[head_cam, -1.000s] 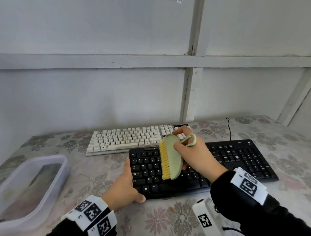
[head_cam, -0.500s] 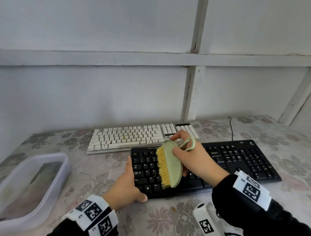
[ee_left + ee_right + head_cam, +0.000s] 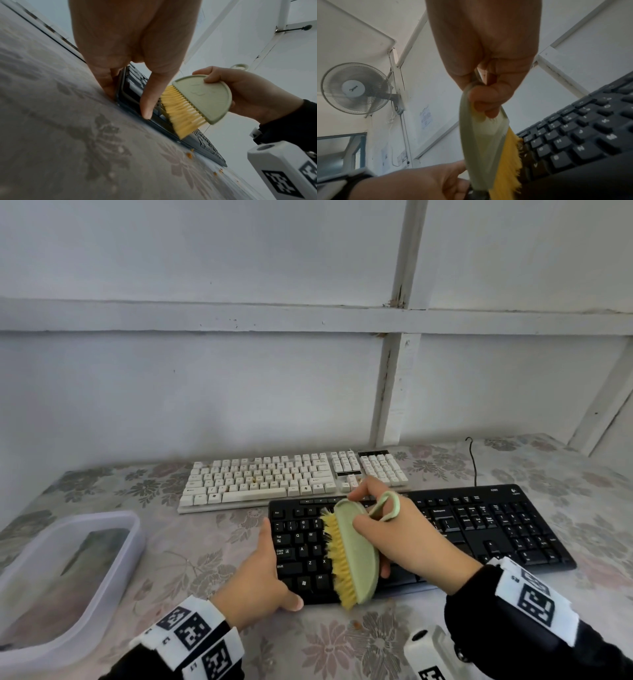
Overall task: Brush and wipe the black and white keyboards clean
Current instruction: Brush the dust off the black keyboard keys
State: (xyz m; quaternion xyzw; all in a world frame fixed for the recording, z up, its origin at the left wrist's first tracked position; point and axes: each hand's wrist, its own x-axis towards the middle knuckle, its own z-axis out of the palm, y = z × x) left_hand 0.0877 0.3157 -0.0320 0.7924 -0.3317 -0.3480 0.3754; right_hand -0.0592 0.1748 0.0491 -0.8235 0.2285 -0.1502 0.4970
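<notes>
The black keyboard (image 3: 479, 529) lies near me on the flowered tablecloth, with the white keyboard (image 3: 274, 477) behind it. My right hand (image 3: 400, 532) grips a pale green brush (image 3: 356, 553) with yellow bristles, which touch the keys on the black keyboard's left part. In the left wrist view the brush (image 3: 202, 97) meets the black keyboard (image 3: 133, 86) beside my thumb. My left hand (image 3: 260, 573) holds that keyboard's left end, fingers along the side edge and thumb at the front corner. The right wrist view shows the brush (image 3: 481, 142) over the black keys (image 3: 573, 135).
A clear plastic tub (image 3: 65, 580) holding something dark stands at the left of the table. Orange crumbs (image 3: 189, 155) lie on the cloth before the black keyboard. A thin black cable (image 3: 474, 460) rises behind it. The white wall is close behind; a fan (image 3: 354, 88) hangs above.
My right hand has swept the brush leftward and toward the front edge over the black keyboard's left keys. My left hand has stayed at the keyboard's left end.
</notes>
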